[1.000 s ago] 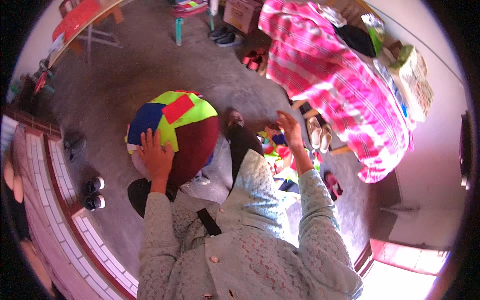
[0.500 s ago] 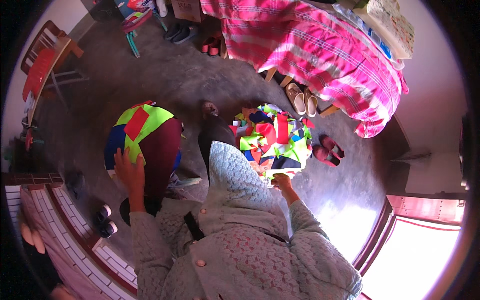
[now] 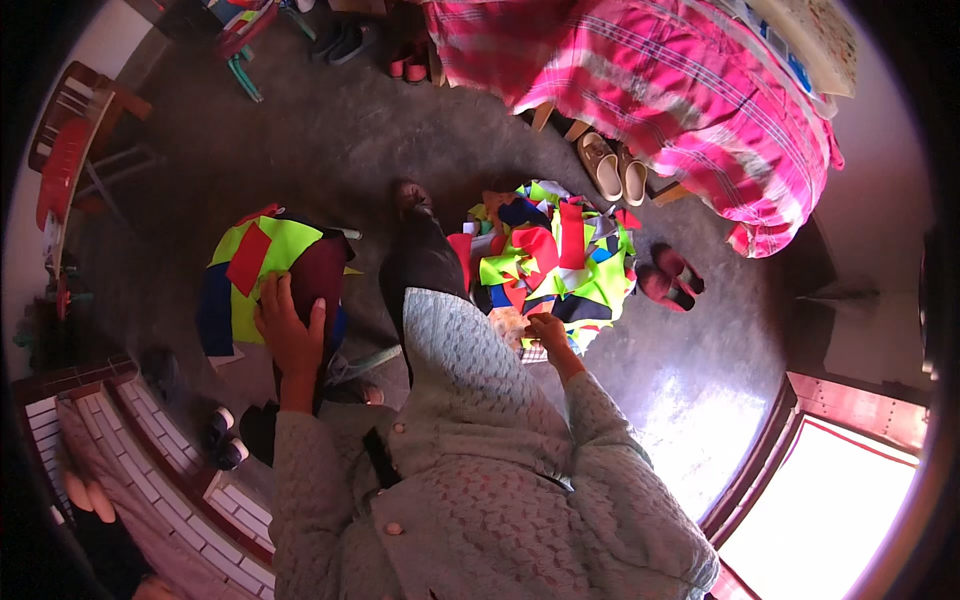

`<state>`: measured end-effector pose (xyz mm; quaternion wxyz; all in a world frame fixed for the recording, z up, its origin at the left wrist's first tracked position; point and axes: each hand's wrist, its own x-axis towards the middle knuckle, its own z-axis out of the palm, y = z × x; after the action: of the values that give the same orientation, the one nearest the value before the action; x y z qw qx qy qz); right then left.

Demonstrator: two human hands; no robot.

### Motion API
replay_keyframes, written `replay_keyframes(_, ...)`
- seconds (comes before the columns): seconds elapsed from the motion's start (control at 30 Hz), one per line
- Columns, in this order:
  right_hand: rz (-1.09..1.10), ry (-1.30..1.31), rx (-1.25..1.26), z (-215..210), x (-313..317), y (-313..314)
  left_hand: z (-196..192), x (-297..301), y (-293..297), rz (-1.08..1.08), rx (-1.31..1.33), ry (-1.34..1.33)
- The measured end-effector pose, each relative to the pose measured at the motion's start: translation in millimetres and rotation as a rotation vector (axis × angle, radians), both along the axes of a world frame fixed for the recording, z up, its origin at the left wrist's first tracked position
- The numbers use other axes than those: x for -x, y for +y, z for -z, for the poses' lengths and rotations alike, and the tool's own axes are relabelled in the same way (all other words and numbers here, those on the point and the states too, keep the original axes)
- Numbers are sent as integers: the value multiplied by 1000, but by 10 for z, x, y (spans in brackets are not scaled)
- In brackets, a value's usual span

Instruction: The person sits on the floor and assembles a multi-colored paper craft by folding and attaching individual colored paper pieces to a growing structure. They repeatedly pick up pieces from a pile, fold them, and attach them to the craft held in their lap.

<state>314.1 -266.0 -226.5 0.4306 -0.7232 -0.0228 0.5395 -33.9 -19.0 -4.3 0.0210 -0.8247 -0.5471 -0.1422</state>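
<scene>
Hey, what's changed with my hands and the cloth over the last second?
The right hand dropped from raised above the scraps down to the near edge of the scrap pile on the floor; whether it grips a piece is unclear. The view swung, so the pile and pink bedspread now show more fully. The left hand stayed flat on the patchwork bundle.

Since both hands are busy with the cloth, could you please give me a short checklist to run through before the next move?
1. Left hand flat on the patchwork bundle: ok.
2. Right hand at the near edge of the scrap pile: ok.
3. Right fingers closed on a scrap: cannot tell.
4. Bundle resting steady under the hand: ok.
5. Floor right of the pile bare: ok.
6. Slippers apart from the pile: not ok, they sit against its edge.
</scene>
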Motion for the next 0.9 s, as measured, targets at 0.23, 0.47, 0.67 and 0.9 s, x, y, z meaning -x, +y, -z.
replay_keyframes(0.23,-331,-753,-24,352,56,379,-34,-26,17,12,29,3)
replay_keyframes(0.47,-630,-920,-45,-85,45,1042,-60,-58,41,-2,90,-8)
replay_keyframes(0.67,-833,-937,4,188,-63,1421,-58,-76,35,-12,119,-17)
replay_keyframes(0.9,-932,-1069,-152,501,182,1854,-89,-83,72,3,163,-29)
